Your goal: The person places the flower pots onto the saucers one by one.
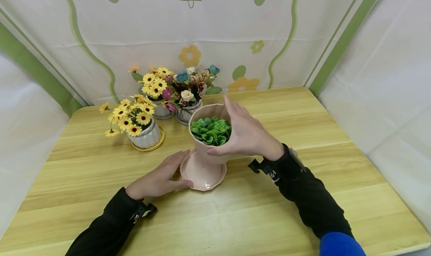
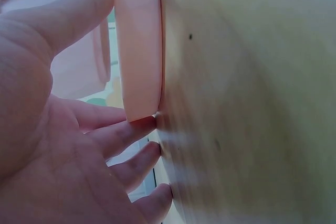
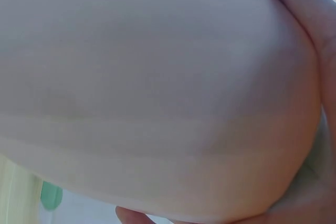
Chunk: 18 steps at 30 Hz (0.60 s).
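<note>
A tall pale pink flowerpot (image 1: 212,153) with green leaves (image 1: 212,130) inside is held by my right hand (image 1: 249,134), thumb and fingers spread round its upper side. The right wrist view is mostly filled by the pot's smooth wall (image 3: 157,87). Beneath the pot, a pink saucer (image 1: 203,175) lies on the table. My left hand (image 1: 159,175) holds the saucer's left edge between thumb and fingers. In the left wrist view, the saucer's side (image 2: 139,45) stands between thumb and fingers, and a gap separates it from the pot (image 2: 79,69).
Left of the pot, a white pot (image 1: 146,136) of yellow flowers stands on a yellow saucer (image 1: 161,142). Behind it are another pot of yellow flowers (image 1: 156,84) and a pot of mixed flowers (image 1: 190,95). A printed curtain (image 1: 151,27) hangs behind the wooden table (image 1: 252,218).
</note>
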Motion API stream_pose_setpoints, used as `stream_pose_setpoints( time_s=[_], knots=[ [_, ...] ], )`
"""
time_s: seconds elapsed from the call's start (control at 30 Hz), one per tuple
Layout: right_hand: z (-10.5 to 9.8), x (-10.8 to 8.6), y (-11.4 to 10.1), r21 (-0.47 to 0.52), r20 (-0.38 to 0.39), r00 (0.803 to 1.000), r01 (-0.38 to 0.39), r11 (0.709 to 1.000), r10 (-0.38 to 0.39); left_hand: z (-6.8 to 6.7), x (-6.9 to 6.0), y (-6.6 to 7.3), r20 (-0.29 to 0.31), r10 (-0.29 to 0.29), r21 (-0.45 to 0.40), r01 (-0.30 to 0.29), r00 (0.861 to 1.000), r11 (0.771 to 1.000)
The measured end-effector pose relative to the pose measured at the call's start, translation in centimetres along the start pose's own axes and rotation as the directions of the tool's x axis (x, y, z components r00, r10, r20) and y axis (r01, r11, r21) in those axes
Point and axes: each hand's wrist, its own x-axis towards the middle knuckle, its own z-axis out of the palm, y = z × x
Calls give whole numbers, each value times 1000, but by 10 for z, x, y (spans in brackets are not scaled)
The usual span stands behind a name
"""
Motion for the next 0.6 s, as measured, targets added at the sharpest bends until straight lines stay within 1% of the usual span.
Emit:
stream_pose_setpoints(
  time_s=[0.1, 0.17, 0.23, 0.37, 0.47, 0.6],
  knots=[
    [2, -5, -7, 8, 35, 999, 25, 1000, -25, -3, 0, 9, 13, 8, 4, -8, 1000, 1000],
    [4, -6, -11, 7, 57, 997, 50, 999, -50, -5, 0, 14, 18, 28, 3, -28, 999, 1000],
    [7, -7, -13, 4, 78, 994, 75, 997, -75, -6, 1, 17, 15, 63, -9, -63, 998, 998],
    [16, -7, -16, -5, 116, 985, 128, 992, -127, -6, 3, 17, 3, 127, -14, -127, 992, 992],
    [23, -7, -17, -9, 131, 978, 165, 986, -163, -6, 3, 15, -4, 131, -18, -132, 991, 991],
    [30, -9, -18, -6, 142, 973, 187, 982, -184, -6, 2, 16, -11, 119, -45, -119, 993, 992]
  ],
)
